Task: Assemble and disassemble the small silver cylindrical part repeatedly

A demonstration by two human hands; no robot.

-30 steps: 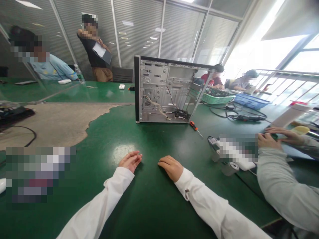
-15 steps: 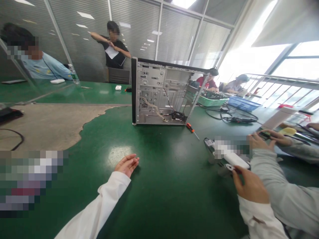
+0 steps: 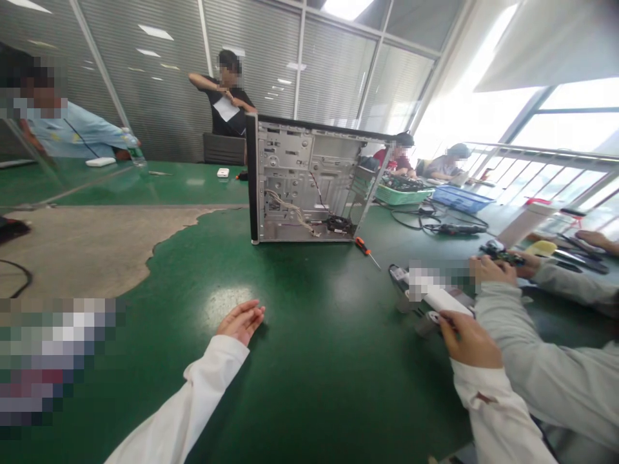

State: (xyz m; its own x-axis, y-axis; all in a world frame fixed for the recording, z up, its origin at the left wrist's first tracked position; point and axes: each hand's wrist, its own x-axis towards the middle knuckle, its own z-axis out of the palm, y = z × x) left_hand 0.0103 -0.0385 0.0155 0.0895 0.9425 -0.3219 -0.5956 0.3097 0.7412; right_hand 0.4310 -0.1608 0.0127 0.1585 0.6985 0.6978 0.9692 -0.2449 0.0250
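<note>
My left hand [image 3: 242, 321] lies on the green table [image 3: 309, 361] with its fingers loosely stretched and nothing in them. Over at the right, my right hand [image 3: 471, 338] pinches the edge of a small grey cylindrical piece with a white end [image 3: 428, 323]; its exact kind is unclear. Just behind that piece is a long white device [image 3: 447, 300], partly blurred out. An opened computer case [image 3: 309, 180] stands upright ahead of both hands, with loose cables and a black fan [image 3: 340, 224] inside. By its lower right corner lies an orange-and-black screwdriver [image 3: 363, 247].
Close on my right, another person's hands [image 3: 496, 270] hold a circuit board [image 3: 500, 254]. A green basket [image 3: 403, 194] and a blue basket [image 3: 461, 200] stand farther back, near a black cable [image 3: 411, 220]. The table covering has a torn edge [image 3: 151, 251] on the left.
The whole view has shifted slightly, so things sit farther left. The neighbour's circuit board shows more clearly. Both my hands keep about the same pose.
</note>
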